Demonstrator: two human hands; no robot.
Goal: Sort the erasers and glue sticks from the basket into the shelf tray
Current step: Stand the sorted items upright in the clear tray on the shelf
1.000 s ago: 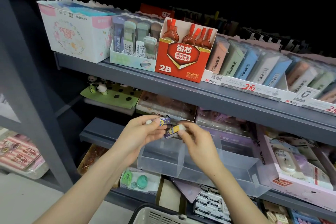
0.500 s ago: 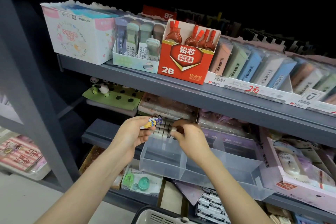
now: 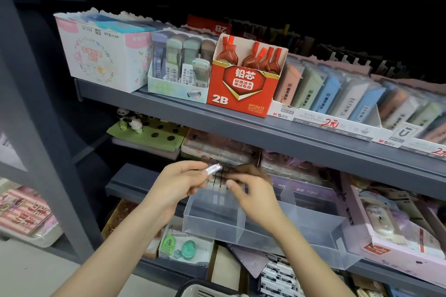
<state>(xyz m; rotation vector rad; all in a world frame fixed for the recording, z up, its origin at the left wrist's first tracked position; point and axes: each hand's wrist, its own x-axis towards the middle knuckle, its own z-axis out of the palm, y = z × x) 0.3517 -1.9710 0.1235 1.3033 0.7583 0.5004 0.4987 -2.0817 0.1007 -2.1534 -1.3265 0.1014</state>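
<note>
The grey shelf unit (image 3: 289,135) fills the view, its upper board carrying a red 2B lead box (image 3: 241,84) at about 12 o'clock from the hands. Below it, at roughly 5 o'clock from the centre of the view, a clear divided shelf tray (image 3: 212,226) sits on the middle board. Only the dark rim of the basket (image 3: 193,288) shows, at the 6 o'clock edge.

The left hand (image 3: 178,185) hovers over the tray's left compartment and pinches a small wrapped eraser (image 3: 213,168) between thumb and fingertips, its free end pointing toward 2 o'clock. The right hand (image 3: 255,195) reaches in from 4 o'clock with fingers curled toward the compartment's back. Blur hides whether it grips anything or only steadies things there, so I cannot tell. A short row of erasers (image 3: 218,185) stands on end against the back wall, just between the two hands.

The step in hand looks like placing erasers into the left compartment, with the front of it bare. The next move likely calls for lowering the pinched eraser toward 5 o'clock, squaring it with the row, and setting it down without toppling its neighbours.
</note>
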